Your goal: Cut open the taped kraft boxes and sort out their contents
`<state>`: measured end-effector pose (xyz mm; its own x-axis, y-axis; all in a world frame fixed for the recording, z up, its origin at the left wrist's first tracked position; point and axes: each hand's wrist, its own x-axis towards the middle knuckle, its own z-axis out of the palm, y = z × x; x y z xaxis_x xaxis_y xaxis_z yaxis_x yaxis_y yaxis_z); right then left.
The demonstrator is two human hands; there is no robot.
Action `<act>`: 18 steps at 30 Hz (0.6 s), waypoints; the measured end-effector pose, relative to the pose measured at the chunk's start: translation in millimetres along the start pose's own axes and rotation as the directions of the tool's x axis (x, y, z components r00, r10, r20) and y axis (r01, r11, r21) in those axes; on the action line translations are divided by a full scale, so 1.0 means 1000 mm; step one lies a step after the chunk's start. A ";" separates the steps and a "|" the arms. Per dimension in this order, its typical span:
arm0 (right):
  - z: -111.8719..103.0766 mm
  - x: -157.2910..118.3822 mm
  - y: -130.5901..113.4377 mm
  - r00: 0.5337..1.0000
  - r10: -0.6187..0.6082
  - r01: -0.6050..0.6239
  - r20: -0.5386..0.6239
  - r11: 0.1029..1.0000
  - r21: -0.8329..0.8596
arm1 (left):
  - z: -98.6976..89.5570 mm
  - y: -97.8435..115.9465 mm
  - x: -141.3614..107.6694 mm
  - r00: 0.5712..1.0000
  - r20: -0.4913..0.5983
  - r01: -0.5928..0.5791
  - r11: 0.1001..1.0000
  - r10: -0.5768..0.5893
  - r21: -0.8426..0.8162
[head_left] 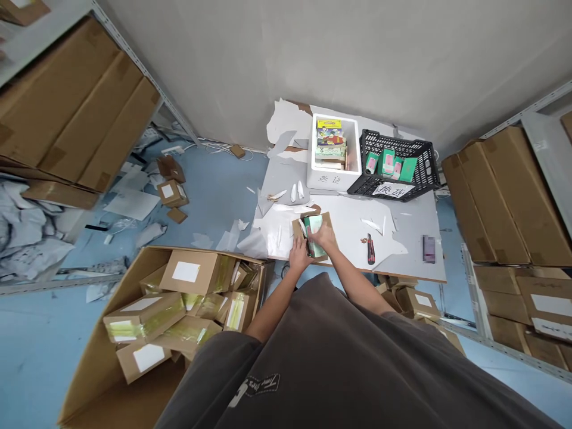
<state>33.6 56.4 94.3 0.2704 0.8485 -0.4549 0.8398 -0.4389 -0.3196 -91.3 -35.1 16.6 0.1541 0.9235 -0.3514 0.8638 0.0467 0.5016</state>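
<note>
A small opened cardboard box (pixel 329 224) lies at the table's front edge, its flaps spread apart. Inside it sits a green and pale-mint box (pixel 315 223). My right hand (pixel 325 236) reaches over from the right and is closed on the green box, thumb towards the left. At the carton's left side, my left hand (pixel 300 255) grips the cardboard by its near-left edge; some of its fingers are hard to make out. To the right of both hands a red and black utility knife (pixel 370 250) rests on the table.
On the table (pixel 344 208) stand a white foam box (pixel 333 179) of packets and a black crate (pixel 402 189) of green boxes. A large carton (pixel 100 333) of taped parcels stands at left. Torn paper scraps lie about; shelves with cartons (pixel 513 196) flank the table.
</note>
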 end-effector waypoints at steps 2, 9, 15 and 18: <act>-0.008 -0.005 0.013 0.998 -0.042 0.045 -0.054 0.997 0.060 | 0.000 0.000 0.001 0.999 -0.017 -0.032 0.999 0.033 0.012; -0.042 0.008 0.085 0.977 -0.162 0.210 -0.137 0.828 0.520 | -0.017 -0.018 0.004 0.994 0.008 -0.111 0.993 0.111 0.031; -0.047 0.047 0.148 0.948 -0.273 0.291 -0.165 0.528 0.798 | -0.053 -0.058 0.005 0.997 -0.030 -0.069 0.996 0.071 0.063; -0.026 0.068 0.164 0.940 -0.325 0.275 -0.099 0.554 0.786 | -0.067 -0.067 0.001 0.999 -0.007 -0.053 0.997 0.054 0.053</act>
<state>201.4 49.6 32.7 0.0279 0.9701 -0.2411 0.1695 -0.2423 -0.9553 -180.7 -12.1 35.7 0.1968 0.9274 -0.3182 0.8784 -0.0226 0.4774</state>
